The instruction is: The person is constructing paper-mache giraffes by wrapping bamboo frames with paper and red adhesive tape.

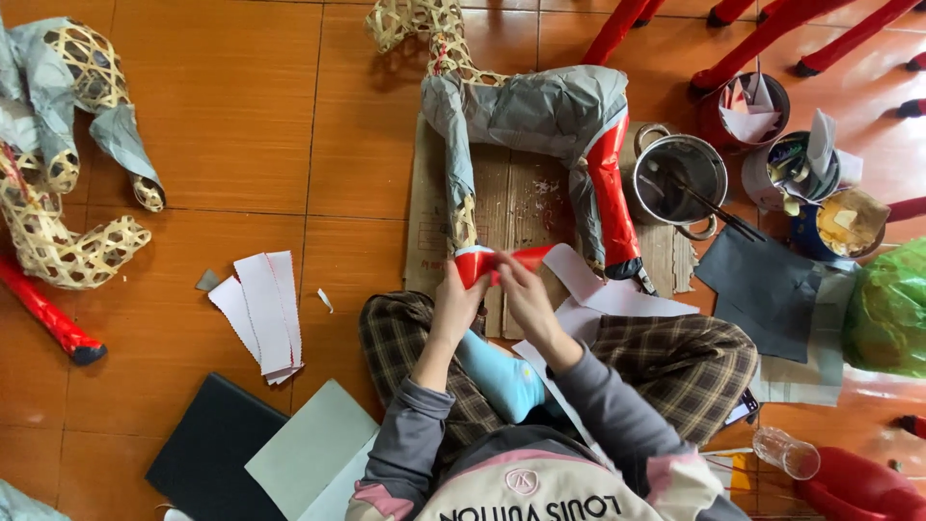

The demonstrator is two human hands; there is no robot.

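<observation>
A woven bamboo animal frame [526, 106], partly covered in grey paper, lies on a sheet of cardboard [511, 198] in front of me. One back leg [614, 188] is wrapped in red paper. My left hand [461, 294] and my right hand [521, 289] press a strip of red paper [502, 259] around the foot of the front leg. Both hands grip the strip, one on each side of the leg. A white backing strip [617, 294] trails off to the right across my lap.
A metal pot [680, 178] with sticks in it stands right of the frame, with tins of paper scraps [805, 169] and a green bag [887, 309] beyond. Another bamboo frame [58, 164] lies far left. White paper strips [260, 314], dark sheets [217, 449] and red chair legs [772, 29] surround me.
</observation>
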